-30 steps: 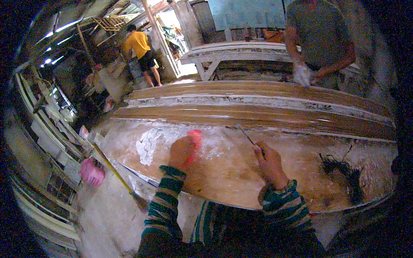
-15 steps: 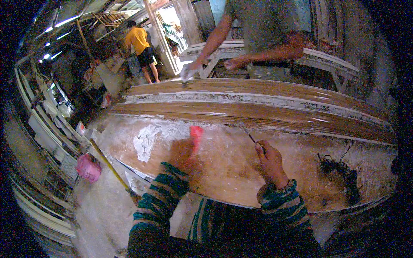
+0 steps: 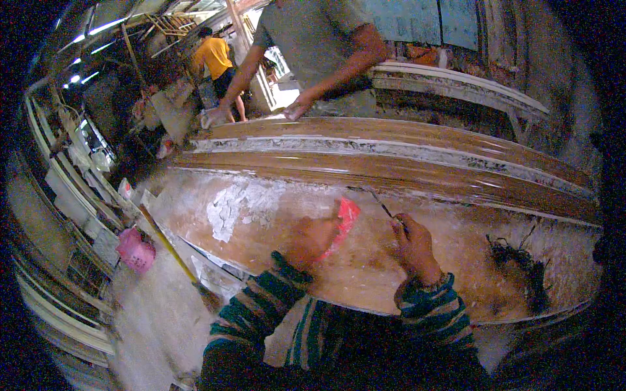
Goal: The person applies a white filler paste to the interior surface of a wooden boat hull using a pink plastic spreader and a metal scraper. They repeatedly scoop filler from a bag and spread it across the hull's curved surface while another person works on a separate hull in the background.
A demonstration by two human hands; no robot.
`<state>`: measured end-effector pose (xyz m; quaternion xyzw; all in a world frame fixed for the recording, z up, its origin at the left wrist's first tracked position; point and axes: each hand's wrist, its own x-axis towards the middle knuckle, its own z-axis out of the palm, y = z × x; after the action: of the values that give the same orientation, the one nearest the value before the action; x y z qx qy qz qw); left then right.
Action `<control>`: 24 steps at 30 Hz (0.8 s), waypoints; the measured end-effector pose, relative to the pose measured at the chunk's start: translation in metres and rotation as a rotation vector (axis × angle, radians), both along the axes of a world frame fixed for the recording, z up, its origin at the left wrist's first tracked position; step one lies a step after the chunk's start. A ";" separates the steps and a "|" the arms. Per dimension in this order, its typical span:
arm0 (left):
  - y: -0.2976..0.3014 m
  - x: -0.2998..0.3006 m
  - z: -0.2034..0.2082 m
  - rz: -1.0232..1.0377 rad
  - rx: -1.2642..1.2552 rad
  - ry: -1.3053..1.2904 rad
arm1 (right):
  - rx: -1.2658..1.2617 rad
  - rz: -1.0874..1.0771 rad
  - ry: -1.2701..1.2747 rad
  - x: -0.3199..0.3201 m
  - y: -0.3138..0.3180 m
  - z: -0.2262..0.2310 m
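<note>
My left hand, blurred, is closed on a bright red scraper just above a worn wooden board. In my right hand is a thin dark spatula-like tool; its tip meets the lower edge of a long brown moulding lying across the board's far side. White paste is spread in a cracked patch left of my left hand. A tangle of dark fibres lies on the board to the right of my right hand.
Across the moulding, a co-worker in a grey shirt leans with both hands at its far left end. Another person in a yellow shirt stands farther back. A yellow-handled stick and a pink container are at the left.
My left hand and the red scraper have moved right, closer to the right hand's tool. The co-worker in grey has shifted left along the moulding.
</note>
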<state>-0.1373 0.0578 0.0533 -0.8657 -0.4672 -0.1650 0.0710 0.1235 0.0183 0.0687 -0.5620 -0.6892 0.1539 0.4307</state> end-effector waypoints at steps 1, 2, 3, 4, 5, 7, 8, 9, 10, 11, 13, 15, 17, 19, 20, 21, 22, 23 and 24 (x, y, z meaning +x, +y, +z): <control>0.003 0.002 -0.006 -0.004 -0.033 -0.080 | -0.011 -0.004 0.000 0.000 0.000 -0.001; 0.006 0.004 -0.012 -0.009 -0.066 -0.161 | -0.023 -0.010 0.000 0.001 0.001 -0.003; 0.008 0.000 -0.014 0.016 -0.170 -0.193 | -0.028 -0.008 -0.001 0.001 0.001 -0.004; 0.011 -0.005 -0.015 0.042 -0.108 -0.171 | -0.035 -0.007 0.002 0.002 0.001 -0.004; 0.012 -0.017 -0.012 0.099 -0.116 -0.103 | -0.043 -0.005 0.005 0.002 0.000 -0.005; 0.013 -0.050 0.001 0.218 -0.133 0.035 | -0.058 -0.004 -0.002 0.003 0.000 -0.005; 0.014 -0.072 0.009 0.279 -0.140 0.104 | -0.064 -0.001 -0.005 0.003 0.000 -0.005; 0.013 -0.095 0.016 0.341 -0.146 0.173 | -0.059 0.006 -0.002 0.003 0.000 -0.004; 0.015 -0.116 0.022 0.387 -0.094 0.229 | -0.053 0.011 0.002 0.003 0.000 -0.004; 0.016 -0.134 0.028 0.435 -0.045 0.286 | -0.046 0.016 0.006 0.002 0.000 -0.003; 0.019 -0.152 0.030 0.473 0.079 0.310 | -0.058 0.024 0.000 0.001 0.000 -0.002; 0.014 -0.156 0.033 0.487 0.104 0.276 | -0.057 0.024 -0.015 -0.001 0.000 -0.002; 0.005 -0.139 0.034 0.297 0.083 0.182 | -0.038 0.018 -0.043 -0.003 0.000 -0.004; -0.002 -0.103 0.033 0.125 0.067 0.012 | -0.033 0.017 -0.056 -0.004 0.000 -0.006; -0.005 -0.082 0.031 0.044 0.065 -0.109 | -0.029 0.016 -0.064 -0.005 0.001 -0.008; -0.008 -0.061 0.028 -0.037 0.064 -0.230 | -0.058 0.023 -0.059 -0.005 0.002 -0.009; -0.007 -0.041 0.025 -0.121 0.065 -0.350 | -0.085 0.028 -0.053 -0.005 0.003 -0.009; -0.005 -0.021 0.022 -0.028 0.002 -0.157 | -0.130 0.020 -0.051 -0.004 0.003 -0.010; -0.003 -0.009 0.021 0.022 -0.054 -0.069 | -0.115 0.027 -0.058 -0.004 0.004 -0.010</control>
<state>-0.1465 0.0548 0.0740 -0.8559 -0.4832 -0.1811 0.0334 0.1196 0.0224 0.0586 -0.5806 -0.6990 0.1829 0.3754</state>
